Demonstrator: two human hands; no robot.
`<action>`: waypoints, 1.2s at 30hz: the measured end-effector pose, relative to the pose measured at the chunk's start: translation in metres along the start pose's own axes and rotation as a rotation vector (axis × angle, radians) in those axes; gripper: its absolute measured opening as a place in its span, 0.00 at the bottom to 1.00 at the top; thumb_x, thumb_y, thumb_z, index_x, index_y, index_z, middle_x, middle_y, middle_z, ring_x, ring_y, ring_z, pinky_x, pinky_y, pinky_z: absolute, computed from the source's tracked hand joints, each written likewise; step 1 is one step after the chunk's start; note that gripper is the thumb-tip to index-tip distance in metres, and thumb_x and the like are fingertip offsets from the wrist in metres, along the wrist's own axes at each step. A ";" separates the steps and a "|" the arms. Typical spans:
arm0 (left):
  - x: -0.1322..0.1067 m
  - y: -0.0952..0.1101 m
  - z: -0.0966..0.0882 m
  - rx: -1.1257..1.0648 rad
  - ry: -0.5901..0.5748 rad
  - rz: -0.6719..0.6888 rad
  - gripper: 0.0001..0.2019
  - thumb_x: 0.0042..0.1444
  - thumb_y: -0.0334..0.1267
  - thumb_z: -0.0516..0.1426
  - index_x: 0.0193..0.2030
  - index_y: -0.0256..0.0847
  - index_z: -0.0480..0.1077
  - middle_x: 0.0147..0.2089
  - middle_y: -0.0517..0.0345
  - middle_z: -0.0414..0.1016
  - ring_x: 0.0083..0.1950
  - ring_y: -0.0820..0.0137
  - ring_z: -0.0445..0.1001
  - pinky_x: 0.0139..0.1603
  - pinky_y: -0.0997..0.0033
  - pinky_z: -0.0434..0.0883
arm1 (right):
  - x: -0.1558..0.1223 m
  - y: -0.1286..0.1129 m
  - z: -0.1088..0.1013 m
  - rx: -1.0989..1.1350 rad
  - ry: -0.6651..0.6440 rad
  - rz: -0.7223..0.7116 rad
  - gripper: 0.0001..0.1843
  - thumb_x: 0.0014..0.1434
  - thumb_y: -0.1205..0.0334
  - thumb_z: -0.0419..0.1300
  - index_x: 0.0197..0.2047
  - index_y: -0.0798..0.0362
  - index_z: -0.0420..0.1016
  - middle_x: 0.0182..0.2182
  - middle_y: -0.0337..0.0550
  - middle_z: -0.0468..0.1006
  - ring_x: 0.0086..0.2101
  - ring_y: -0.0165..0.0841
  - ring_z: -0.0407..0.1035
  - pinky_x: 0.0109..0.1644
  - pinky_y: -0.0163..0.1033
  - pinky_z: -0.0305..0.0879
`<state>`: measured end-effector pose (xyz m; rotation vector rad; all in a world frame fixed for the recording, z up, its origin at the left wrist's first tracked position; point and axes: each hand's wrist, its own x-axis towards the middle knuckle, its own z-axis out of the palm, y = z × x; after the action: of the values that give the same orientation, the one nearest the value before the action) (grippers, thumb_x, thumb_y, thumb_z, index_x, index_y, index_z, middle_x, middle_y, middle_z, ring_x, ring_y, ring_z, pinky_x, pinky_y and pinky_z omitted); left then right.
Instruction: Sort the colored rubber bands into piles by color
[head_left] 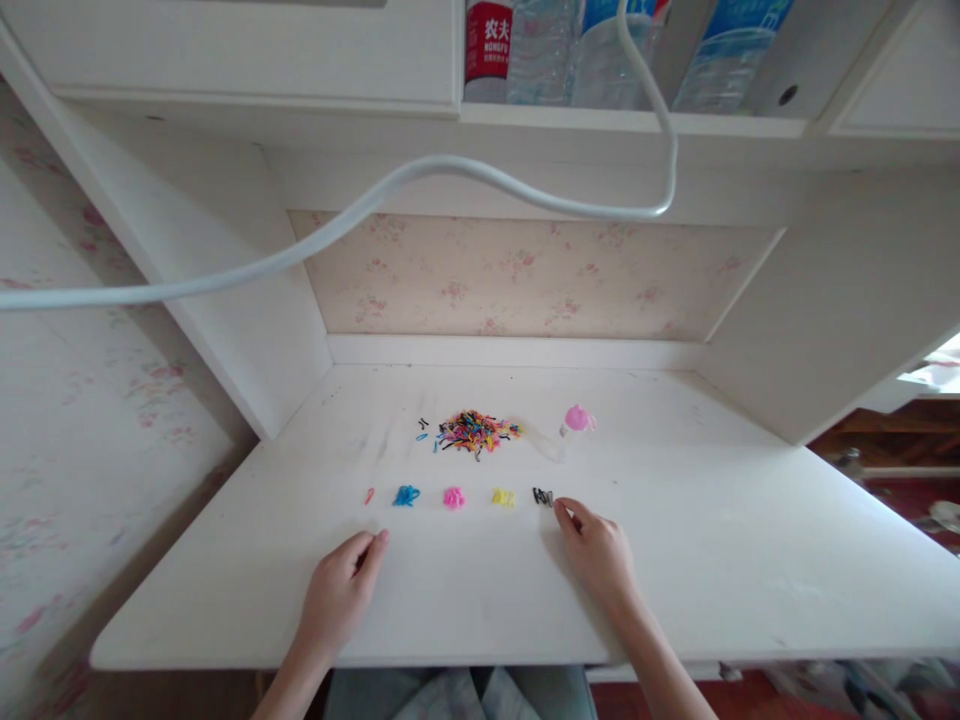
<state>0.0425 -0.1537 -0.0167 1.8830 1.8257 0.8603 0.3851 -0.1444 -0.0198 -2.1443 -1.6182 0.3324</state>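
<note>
My right hand point(598, 550) pinches with thumb and forefinger at the right end of a small group of black elastic bands point(541, 496); the fingertips touch the endmost band. My left hand point(343, 590) rests closed near the front left, and whatever may be inside it is hidden. Between the hands, in a row, lie a single red band point(369, 496), a blue cluster point(406, 496), a pink cluster point(454, 498) and a yellow cluster point(503, 497). Behind them is a mixed heap of multicoloured elastic bands point(474, 430), with a few strays at its left side.
A pink item point(577, 418) with a clear part lies right of the heap on the white desk point(720, 560). A white cable point(465, 165) crosses overhead in front of the cabinet. Plastic bottles point(540, 60) stand on the shelf above. Side panels flank the desk.
</note>
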 end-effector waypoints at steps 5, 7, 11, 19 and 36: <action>0.000 0.000 0.000 -0.006 -0.007 -0.002 0.21 0.61 0.51 0.46 0.21 0.42 0.56 0.18 0.67 0.53 0.22 0.75 0.58 0.26 0.77 0.56 | -0.004 -0.019 -0.006 -0.027 0.057 0.013 0.20 0.63 0.50 0.45 0.44 0.43 0.76 0.33 0.39 0.81 0.34 0.34 0.74 0.34 0.33 0.60; 0.001 0.001 0.000 -0.015 -0.014 -0.006 0.21 0.61 0.51 0.46 0.21 0.42 0.56 0.19 0.67 0.55 0.22 0.75 0.59 0.26 0.77 0.56 | -0.004 -0.037 -0.009 -0.069 0.052 -0.055 0.20 0.64 0.51 0.44 0.43 0.42 0.76 0.34 0.39 0.81 0.34 0.34 0.74 0.34 0.33 0.59; 0.001 0.002 -0.002 -0.027 -0.006 0.000 0.21 0.61 0.50 0.46 0.21 0.42 0.56 0.19 0.66 0.57 0.22 0.74 0.60 0.26 0.77 0.57 | 0.012 -0.080 -0.007 -0.187 -0.099 -0.136 0.18 0.63 0.50 0.45 0.49 0.39 0.74 0.37 0.39 0.80 0.37 0.35 0.74 0.36 0.34 0.60; 0.002 -0.002 -0.002 -0.043 0.025 0.023 0.20 0.60 0.48 0.47 0.20 0.42 0.56 0.18 0.66 0.58 0.22 0.74 0.60 0.25 0.77 0.56 | 0.061 -0.129 0.023 -0.255 -0.194 -0.156 0.16 0.60 0.56 0.52 0.46 0.47 0.76 0.43 0.49 0.78 0.42 0.41 0.73 0.42 0.40 0.64; 0.003 -0.009 -0.002 -0.082 -0.005 0.038 0.20 0.60 0.49 0.48 0.21 0.41 0.56 0.18 0.67 0.57 0.22 0.75 0.60 0.25 0.78 0.56 | 0.033 -0.040 -0.018 -0.017 0.076 -0.055 0.21 0.63 0.51 0.45 0.44 0.49 0.77 0.36 0.40 0.81 0.35 0.32 0.73 0.39 0.32 0.63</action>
<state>0.0348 -0.1503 -0.0204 1.8724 1.7298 0.9279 0.3688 -0.1072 0.0166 -2.0941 -1.6388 0.2183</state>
